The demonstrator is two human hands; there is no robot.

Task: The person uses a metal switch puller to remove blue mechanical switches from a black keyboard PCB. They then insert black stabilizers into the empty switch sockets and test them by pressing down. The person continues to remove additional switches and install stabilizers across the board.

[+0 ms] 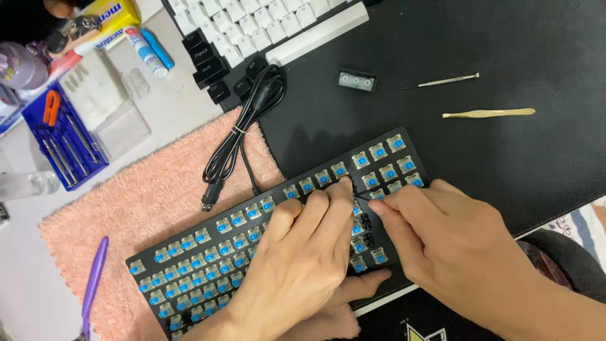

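A black keyboard (208,252) with its keycaps off shows rows of blue switches and lies tilted across a pink towel and a black mat. My left hand (297,265) rests on its middle, fingertips pressed near a switch at the upper right part. My right hand (442,233) meets it there, pinching a thin dark tool whose tip touches the same spot between the switches. A few switch sockets beside the fingertips look bare and dark.
A coiled black cable (243,136) lies on the pink towel (145,202). White and black keycaps (252,25) sit at the top. A small screwdriver (442,81), gold tweezers (489,113) and a small black block (357,79) lie on the black mat (505,145). A blue screwdriver case (60,136) stands left; a purple pen (95,278) lies lower left.
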